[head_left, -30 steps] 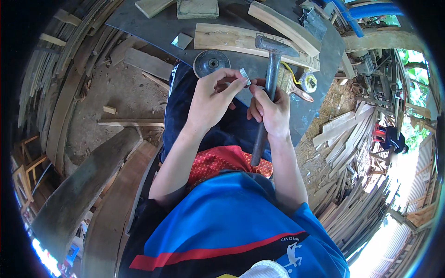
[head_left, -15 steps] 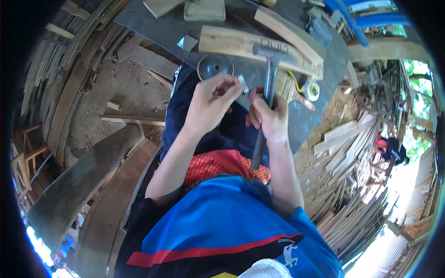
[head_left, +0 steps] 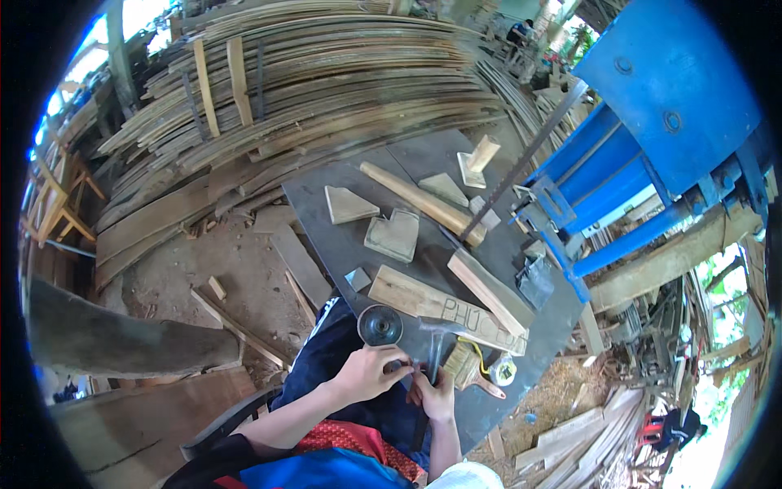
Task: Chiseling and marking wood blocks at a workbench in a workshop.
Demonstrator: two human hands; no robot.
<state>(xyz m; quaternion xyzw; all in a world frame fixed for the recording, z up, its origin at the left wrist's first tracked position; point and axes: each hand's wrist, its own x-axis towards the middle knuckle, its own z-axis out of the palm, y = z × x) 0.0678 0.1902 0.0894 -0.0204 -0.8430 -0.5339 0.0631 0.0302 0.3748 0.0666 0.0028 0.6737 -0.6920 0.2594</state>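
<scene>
My left hand (head_left: 371, 376) is closed in a pinch just in front of a round dark metal dish (head_left: 380, 324). Its fingertips meet those of my right hand, and whatever tiny thing is between them is too small to make out. My right hand (head_left: 436, 394) is wrapped round a hammer (head_left: 435, 350), head up, its handle passing down toward my lap. Right of the hammer lie a wide brush (head_left: 466, 368) and a round tape measure (head_left: 503, 371) with a yellow strip. Beyond them rests a flat board (head_left: 415, 295) with marks on it.
A dark metal table (head_left: 334, 253) carries a thick wood bar (head_left: 489, 293), a long pole (head_left: 415, 196), wood offcuts (head_left: 349, 204) and a small square plate (head_left: 357, 279). A blade (head_left: 529, 155) runs up to a blue machine (head_left: 668, 98). Stacked planks (head_left: 326, 90) lie behind.
The view has tilted up, bringing the blue machine, blade and far table into sight. Both hands stay together at the table's near edge; the small silvery piece between them no longer shows plainly.
</scene>
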